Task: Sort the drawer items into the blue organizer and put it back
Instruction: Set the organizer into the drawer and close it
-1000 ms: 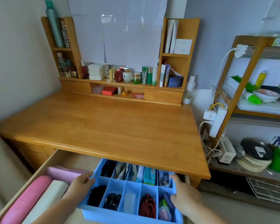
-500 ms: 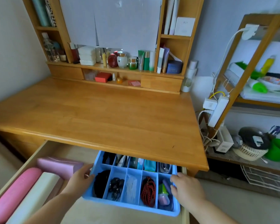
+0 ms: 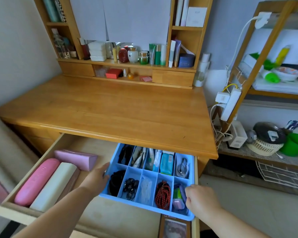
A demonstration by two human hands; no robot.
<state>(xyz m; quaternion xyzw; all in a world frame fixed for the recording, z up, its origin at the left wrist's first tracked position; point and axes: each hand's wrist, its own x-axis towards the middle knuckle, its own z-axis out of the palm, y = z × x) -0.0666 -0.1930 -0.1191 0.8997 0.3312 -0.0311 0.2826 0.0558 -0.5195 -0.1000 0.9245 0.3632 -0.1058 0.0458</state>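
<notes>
Head view: your drawer (image 3: 72,145) fills the lower left of the frame, pulled out under the desk (image 3: 110,107).
Left side: pink case (image 3: 36,182), cream case (image 3: 53,186) and mauve pouch (image 3: 76,158) lie along the drawer's left half.
Left hand (image 3: 95,179): your fingers curl against the left wall of the blue organizer (image 3: 138,204), holding it.
Organizer place: lower centre of the frame, inside the drawer's right half, its far end under the desk edge.
Contents: black ties, dark beads, red beads (image 3: 163,194) and sachets sit in separate compartments.
Right hand (image 3: 200,199): it is curled at the near right corner; whether it grips the rim, you cannot tell.
Change: compared with a second ago, the organizer sits further into the drawer and lower, nearly seated.
Meaning: sorting looks done; in my judgement only settling it and shutting the drawer remain.
Writing: a barcode shows on the teal packet (image 3: 166,163); the white box at upper right of the hutch has print too small to read.
</notes>
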